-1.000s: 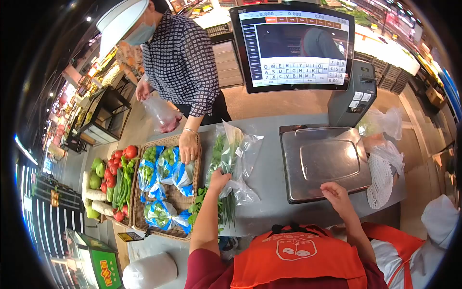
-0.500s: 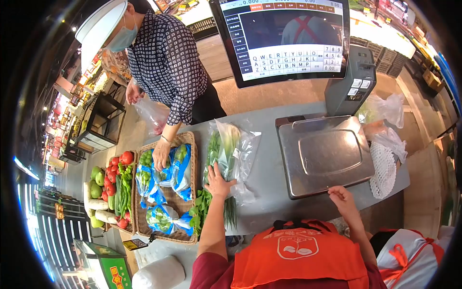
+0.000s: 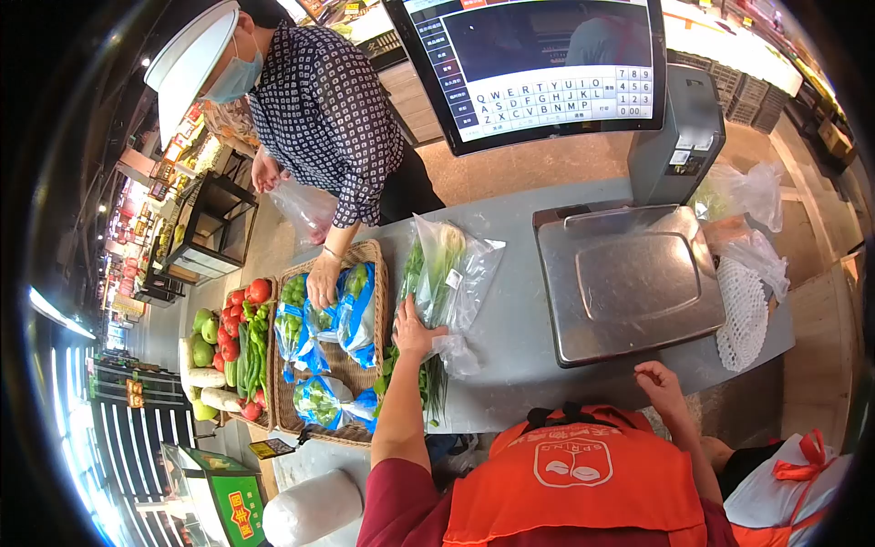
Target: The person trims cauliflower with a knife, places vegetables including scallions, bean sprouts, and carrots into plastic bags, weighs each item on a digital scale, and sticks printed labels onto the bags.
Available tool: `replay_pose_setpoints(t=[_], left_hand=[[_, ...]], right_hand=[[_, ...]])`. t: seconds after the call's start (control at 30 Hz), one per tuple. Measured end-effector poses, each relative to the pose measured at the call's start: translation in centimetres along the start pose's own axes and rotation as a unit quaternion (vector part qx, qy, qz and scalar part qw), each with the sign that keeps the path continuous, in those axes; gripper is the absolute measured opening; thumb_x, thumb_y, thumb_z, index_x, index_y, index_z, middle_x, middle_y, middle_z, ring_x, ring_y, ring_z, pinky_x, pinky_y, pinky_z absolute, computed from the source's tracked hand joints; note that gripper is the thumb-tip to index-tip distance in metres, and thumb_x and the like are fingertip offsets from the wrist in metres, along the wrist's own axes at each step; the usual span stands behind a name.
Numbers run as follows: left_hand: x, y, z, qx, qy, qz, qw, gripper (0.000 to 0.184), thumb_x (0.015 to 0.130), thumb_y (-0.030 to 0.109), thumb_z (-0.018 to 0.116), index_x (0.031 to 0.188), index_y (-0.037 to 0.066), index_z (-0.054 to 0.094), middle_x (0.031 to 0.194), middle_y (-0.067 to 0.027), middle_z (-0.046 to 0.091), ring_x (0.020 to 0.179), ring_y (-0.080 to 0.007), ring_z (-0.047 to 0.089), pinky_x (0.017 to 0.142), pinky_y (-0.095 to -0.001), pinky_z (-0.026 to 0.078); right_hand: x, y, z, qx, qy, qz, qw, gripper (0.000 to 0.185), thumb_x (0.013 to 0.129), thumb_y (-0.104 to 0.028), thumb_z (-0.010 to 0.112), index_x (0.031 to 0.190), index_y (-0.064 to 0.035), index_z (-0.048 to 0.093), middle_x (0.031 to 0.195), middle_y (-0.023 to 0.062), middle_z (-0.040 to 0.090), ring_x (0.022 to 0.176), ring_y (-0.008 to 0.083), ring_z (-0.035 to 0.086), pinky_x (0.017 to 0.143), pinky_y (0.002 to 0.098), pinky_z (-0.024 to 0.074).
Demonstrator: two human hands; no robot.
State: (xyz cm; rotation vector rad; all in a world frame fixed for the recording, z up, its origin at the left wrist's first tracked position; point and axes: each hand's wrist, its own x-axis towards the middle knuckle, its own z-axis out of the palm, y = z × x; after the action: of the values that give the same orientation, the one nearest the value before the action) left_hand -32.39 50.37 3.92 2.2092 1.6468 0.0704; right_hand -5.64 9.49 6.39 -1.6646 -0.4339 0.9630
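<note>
My left hand [image 3: 415, 330] rests with spread fingers on the lower part of clear-bagged leafy greens [image 3: 444, 255], lying on the grey counter beside the wicker basket. Green stalks stick out below the bag. My right hand [image 3: 658, 378] is held just off the counter's near edge, its fingers curled; whether anything small is in them cannot be made out. Beyond it lies the steel scale plate [image 3: 638, 278]. Another person's hand [image 3: 324, 278] reaches into the wicker basket [image 3: 377, 264], onto blue-and-clear bags of green produce [image 3: 357, 314].
A touch screen [image 3: 538, 68] and a grey printer unit [image 3: 674, 137] stand behind the scale. White netting [image 3: 740, 314] and plastic bags lie right of it. Tomatoes [image 3: 260, 291] and peppers fill a basket at left. A roll of plastic bags [image 3: 313, 509] is at lower left.
My left hand has gone from gripping the bagged greens to lying spread on them. The other person's hand has shifted among the blue bags. The camera view has moved.
</note>
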Motion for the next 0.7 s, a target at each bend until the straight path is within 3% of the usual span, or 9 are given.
replay_pose_setpoints(t=[0.13, 0.2, 0.23, 0.27, 0.3, 0.33, 0.37, 0.53, 0.7], left_hand=[[0.5, -1.4, 0.5, -0.047, 0.021, 0.043, 0.998, 0.111, 0.048, 0.037, 0.083, 0.137, 0.011, 0.022, 0.137, -0.0139, 0.033, 0.124, -0.0331, 0.032, 0.098, -0.0497, 0.03], [1.4, -3.7, 2.3, -0.048, 0.13, 0.145, 0.98, 0.101, 0.054, 0.037, 0.081, 0.132, 0.0, 0.029, 0.13, -0.0224, 0.039, 0.121, -0.0366, 0.036, 0.099, -0.0435, 0.031], [1.6, -4.0, 2.1, -0.121, 0.145, 0.204, 0.96, 0.094, 0.057, 0.034, 0.08, 0.13, -0.001, 0.034, 0.129, -0.0226, 0.039, 0.119, -0.0364, 0.038, 0.099, -0.0429, 0.031], [0.2, -2.1, 0.4, -0.178, 0.108, 0.151, 0.966, 0.086, 0.061, 0.028, 0.078, 0.129, -0.001, 0.035, 0.128, -0.0226, 0.04, 0.117, -0.0367, 0.039, 0.099, -0.043, 0.031], [-1.0, -0.4, 0.1, -0.231, 0.139, 0.157, 0.95, 0.08, 0.065, 0.024, 0.076, 0.129, -0.001, 0.036, 0.127, -0.0218, 0.041, 0.117, -0.0364, 0.039, 0.099, -0.0425, 0.031], [-1.7, -0.6, 0.3, -0.204, 0.179, 0.135, 0.953, 0.074, 0.068, 0.021, 0.074, 0.128, -0.001, 0.037, 0.124, -0.0213, 0.042, 0.116, -0.0356, 0.04, 0.099, -0.0407, 0.031], [-2.3, -0.3, 0.7, -0.291, 0.168, 0.158, 0.928, 0.067, 0.071, 0.019, 0.07, 0.127, -0.001, 0.039, 0.122, -0.0199, 0.044, 0.114, -0.0341, 0.041, 0.097, -0.0394, 0.033], [-6.7, 3.3, -0.2, -0.249, 0.195, 0.239, 0.918, 0.048, 0.076, 0.007, 0.062, 0.12, -0.001, 0.044, 0.115, -0.0166, 0.049, 0.102, -0.0314, 0.047, 0.091, -0.0404, 0.036], [-9.6, 7.1, 1.1, -0.304, 0.128, 0.284, 0.9, 0.044, 0.076, 0.003, 0.061, 0.117, -0.002, 0.046, 0.112, -0.0154, 0.05, 0.103, -0.0285, 0.047, 0.092, -0.0382, 0.036]], right_hand=[[0.3, 1.5, 0.1, -0.09, -0.003, -0.004, 0.996, 0.016, 0.081, -0.009, 0.057, 0.096, -0.0027, 0.061, 0.087, 0.0047, 0.061, 0.081, 0.0119, 0.056, 0.074, 0.0246, 0.0446], [-0.1, 1.9, -0.1, -0.18, 0.0, -0.013, 0.984, 0.02, 0.079, -0.013, 0.058, 0.096, -0.0035, 0.062, 0.091, 0.0089, 0.063, 0.083, 0.0172, 0.059, 0.076, 0.028, 0.0461], [0.0, 2.5, -0.1, -0.218, 0.005, -0.011, 0.976, 0.022, 0.078, -0.016, 0.058, 0.096, -0.0042, 0.063, 0.093, 0.0112, 0.063, 0.085, 0.0206, 0.06, 0.077, 0.0301, 0.0469], [0.4, 3.8, -0.5, -0.204, -0.021, -0.01, 0.979, 0.025, 0.078, -0.019, 0.058, 0.098, -0.0058, 0.063, 0.096, 0.012, 0.063, 0.087, 0.0226, 0.061, 0.078, 0.0317, 0.0475], [0.3, 4.6, -0.6, -0.221, -0.025, -0.028, 0.974, 0.026, 0.08, -0.019, 0.058, 0.101, -0.0058, 0.062, 0.094, 0.0098, 0.064, 0.086, 0.0185, 0.061, 0.078, 0.03, 0.0475], [0.4, 5.8, -0.1, -0.209, -0.028, 0.006, 0.977, 0.026, 0.08, -0.02, 0.058, 0.101, -0.0056, 0.062, 0.094, 0.0108, 0.064, 0.087, 0.0201, 0.061, 0.079, 0.0307, 0.0471], [-0.1, 5.6, 0.1, -0.225, -0.016, -0.018, 0.974, 0.027, 0.08, -0.02, 0.057, 0.101, -0.0055, 0.062, 0.094, 0.0109, 0.064, 0.087, 0.0209, 0.061, 0.08, 0.0309, 0.0469], [-1.7, 5.0, 0.8, -0.207, 0.025, -0.008, 0.978, 0.026, 0.08, -0.021, 0.057, 0.1, -0.0061, 0.062, 0.094, 0.0121, 0.064, 0.088, 0.0232, 0.061, 0.08, 0.0317, 0.0464], [-3.5, 3.0, -1.3, -0.145, 0.205, -0.036, 0.967, 0.02, 0.08, -0.016, 0.057, 0.096, -0.005, 0.062, 0.086, 0.0095, 0.063, 0.079, 0.0184, 0.059, 0.073, 0.0296, 0.0476]])
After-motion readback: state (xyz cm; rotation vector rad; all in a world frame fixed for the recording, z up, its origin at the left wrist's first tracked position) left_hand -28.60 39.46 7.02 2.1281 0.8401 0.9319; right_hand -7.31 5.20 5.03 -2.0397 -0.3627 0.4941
